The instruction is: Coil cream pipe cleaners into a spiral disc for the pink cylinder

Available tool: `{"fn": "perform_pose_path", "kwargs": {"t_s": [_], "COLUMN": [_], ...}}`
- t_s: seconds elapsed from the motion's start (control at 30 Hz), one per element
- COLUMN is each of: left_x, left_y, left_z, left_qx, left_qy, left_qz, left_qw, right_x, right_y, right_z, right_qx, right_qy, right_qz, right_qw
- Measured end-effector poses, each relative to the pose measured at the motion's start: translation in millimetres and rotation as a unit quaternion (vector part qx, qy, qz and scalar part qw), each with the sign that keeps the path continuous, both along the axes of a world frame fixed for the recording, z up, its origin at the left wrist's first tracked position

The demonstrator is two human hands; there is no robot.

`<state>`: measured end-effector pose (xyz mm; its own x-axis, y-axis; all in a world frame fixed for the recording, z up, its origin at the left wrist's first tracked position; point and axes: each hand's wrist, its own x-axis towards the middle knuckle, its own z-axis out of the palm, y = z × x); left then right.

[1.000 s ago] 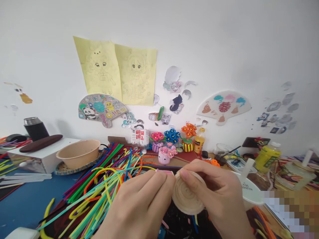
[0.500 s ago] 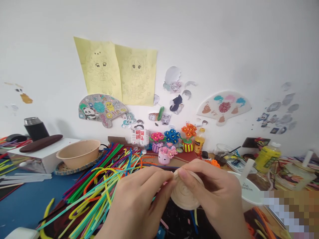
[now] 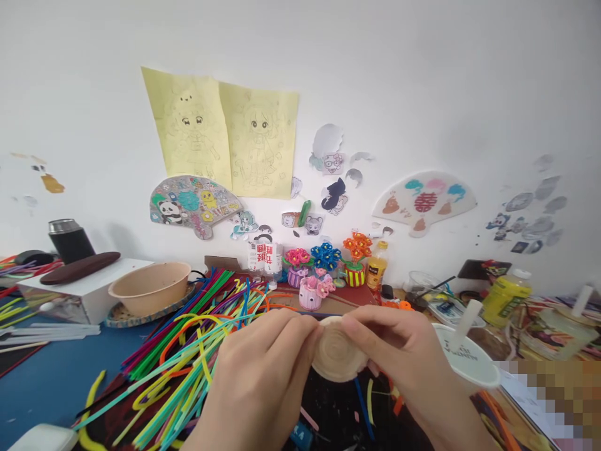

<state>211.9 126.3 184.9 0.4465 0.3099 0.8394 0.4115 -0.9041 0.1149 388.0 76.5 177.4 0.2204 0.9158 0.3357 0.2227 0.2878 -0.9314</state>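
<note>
A small round tan paper cup [image 3: 337, 358] shows its ringed bottom to me, held above the table between both hands. My left hand [image 3: 263, 382] is closed on the cup's left rim with curled fingers. On the right side, my right hand [image 3: 404, 363] grips it, thumb and fingertips pinching the top edge. Whether a pink strip is still at the rim is hidden by the fingers. Beneath the hands lies a dark mat [image 3: 338, 419] with short coloured pieces.
A heap of coloured pipe cleaners [image 3: 197, 344] spreads to the left. A tan bowl [image 3: 150, 287] and a white box [image 3: 79, 294] stand far left. Small pipe-cleaner flower pots [image 3: 323, 266] line the wall. A white lidded cup with straw [image 3: 464, 357] and bottles stand right.
Both hands and the cup have shifted slightly left and lower. The pink strip seen at the rim a second ago is no longer visible. The cup now faces me more squarely.
</note>
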Motion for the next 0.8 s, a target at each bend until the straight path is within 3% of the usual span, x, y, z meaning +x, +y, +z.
{"fn": "perform_pose_path", "kwargs": {"t_s": [0.27, 0.53, 0.8], "left_x": [0.0, 2.8, 4.3], "left_y": [1.9, 5.8, 2.3], "left_z": [-0.6, -3.8, -3.7], "left_qx": [-0.001, -0.001, 0.005], "left_qy": [0.010, 0.018, -0.003], "left_qz": [0.005, 0.004, 0.007], "left_qw": [1.000, 1.000, 1.000], "right_x": [7.4, -0.6, -6.0], "right_y": [4.0, 1.6, 2.7], "right_z": [-5.2, 0.5, -2.9], "right_qx": [-0.022, -0.045, -0.016], "right_qy": [0.082, -0.012, -0.002], "right_qz": [0.047, 0.034, 0.017], "right_qw": [0.995, 0.998, 1.000]}}
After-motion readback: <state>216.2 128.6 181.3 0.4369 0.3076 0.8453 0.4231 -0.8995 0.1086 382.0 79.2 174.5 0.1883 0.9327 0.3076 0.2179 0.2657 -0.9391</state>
